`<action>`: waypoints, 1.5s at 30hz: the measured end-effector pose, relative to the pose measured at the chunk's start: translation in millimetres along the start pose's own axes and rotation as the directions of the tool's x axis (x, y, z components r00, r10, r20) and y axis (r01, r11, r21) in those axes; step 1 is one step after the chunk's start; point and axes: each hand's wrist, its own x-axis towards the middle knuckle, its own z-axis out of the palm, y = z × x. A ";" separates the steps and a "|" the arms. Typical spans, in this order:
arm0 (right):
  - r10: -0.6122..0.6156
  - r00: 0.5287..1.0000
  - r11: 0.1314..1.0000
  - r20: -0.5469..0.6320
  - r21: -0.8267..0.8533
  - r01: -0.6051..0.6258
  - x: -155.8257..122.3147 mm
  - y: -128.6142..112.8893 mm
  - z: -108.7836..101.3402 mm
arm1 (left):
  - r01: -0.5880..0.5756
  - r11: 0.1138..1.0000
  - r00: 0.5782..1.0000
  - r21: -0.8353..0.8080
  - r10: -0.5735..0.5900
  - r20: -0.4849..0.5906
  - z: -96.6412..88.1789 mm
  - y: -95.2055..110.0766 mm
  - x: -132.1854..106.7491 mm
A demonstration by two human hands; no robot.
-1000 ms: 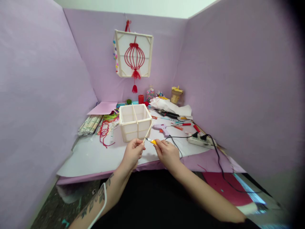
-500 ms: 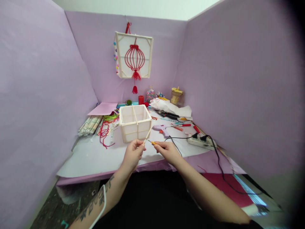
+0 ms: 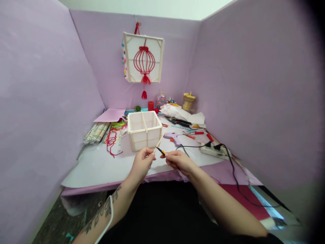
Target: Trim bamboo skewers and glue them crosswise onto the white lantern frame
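Observation:
My left hand (image 3: 143,160) pinches a thin pale wooden stick (image 3: 159,139), which slants up and to the right past the corner of a box-shaped lantern frame (image 3: 138,137). My right hand (image 3: 180,161) is closed around a slim yellow-and-black craft knife (image 3: 161,151). The knife's dark tip points left and meets the stick, or lies very close to it, just above my left fingertips. White panels line the sides of the frame, and a crossbar spans its open top. It stands on the table just beyond my hands.
A lilac glue gun (image 3: 174,137) lies right of the frame, its cord running toward a power strip (image 3: 215,151). Black-handled pliers (image 3: 179,122) are farther back. Red cords (image 3: 110,142) and bundled sticks (image 3: 96,133) lie left. A finished lantern (image 3: 144,59) hangs above.
The knife has turned in my right hand, showing its black part, and the right hand has shifted slightly right. My left hand keeps the stick in nearly the same place.

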 end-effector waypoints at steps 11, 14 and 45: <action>-0.302 0.914 0.865 -0.270 -0.480 0.144 -6.2 -2.0 12.5 | 0.023 0.998 0.999 -0.064 -0.026 -0.041 2.1 -2.7 0.9; -0.406 0.871 0.727 -0.276 -0.675 0.125 -7.0 1.4 17.4 | 0.031 0.995 0.998 -0.100 -0.036 -0.044 3.4 -1.8 1.1; -0.286 0.912 0.913 -0.293 -0.373 0.166 -9.3 6.0 10.5 | 0.062 0.988 0.998 -0.143 -0.066 -0.025 8.9 4.3 -0.7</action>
